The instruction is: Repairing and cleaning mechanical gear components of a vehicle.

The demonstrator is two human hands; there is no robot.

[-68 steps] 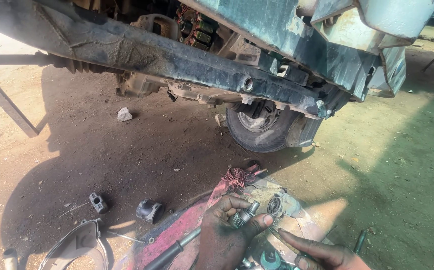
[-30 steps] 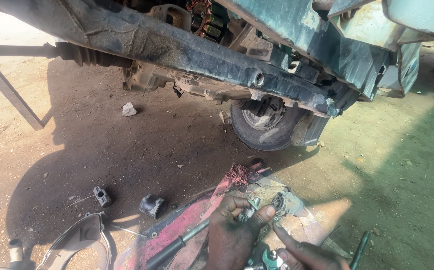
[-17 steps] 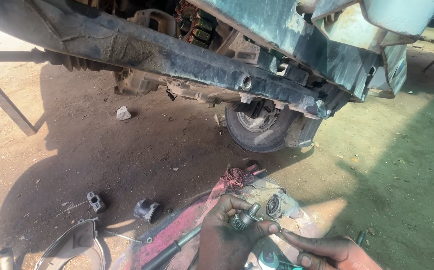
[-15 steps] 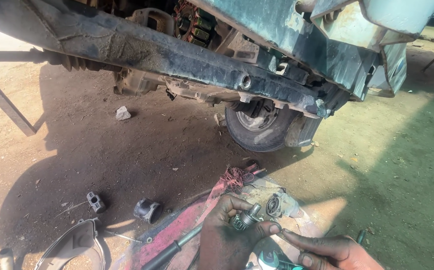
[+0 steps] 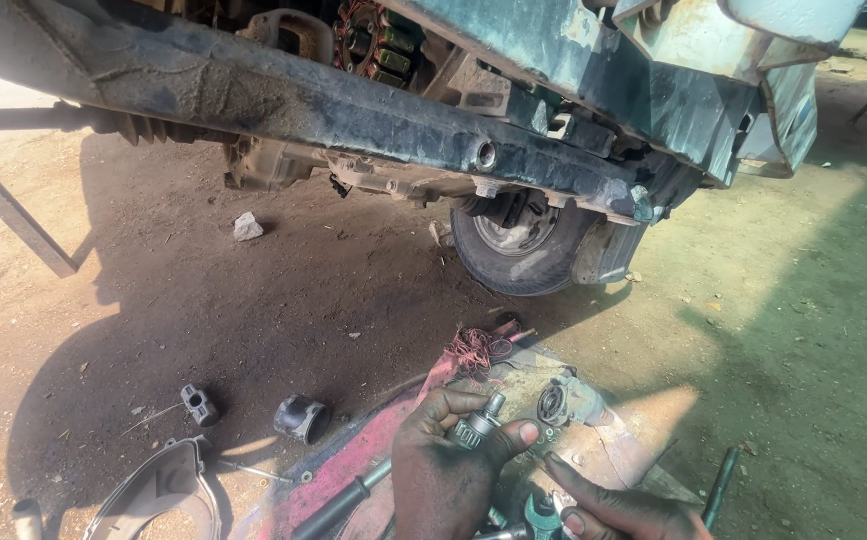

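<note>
Left hand (image 5: 449, 470) keeps pinching the small gear (image 5: 476, 430) over the cloth (image 5: 594, 450), same as before, right hand (image 5: 619, 512) has crept closer, fingers pressed together.

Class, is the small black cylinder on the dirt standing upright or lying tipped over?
Tipped over. The black cylinder lies on its side on the ground, open end facing sideways.

The left hand (image 5: 444, 475) rises from the bottom edge, back toward the camera, fingers curled and thumb pressed across in a pinch (skin dark with grime). The right hand (image 5: 619, 512) lies lower, mostly cut off by the frame, with its index finger extended toward the left hand.
</note>
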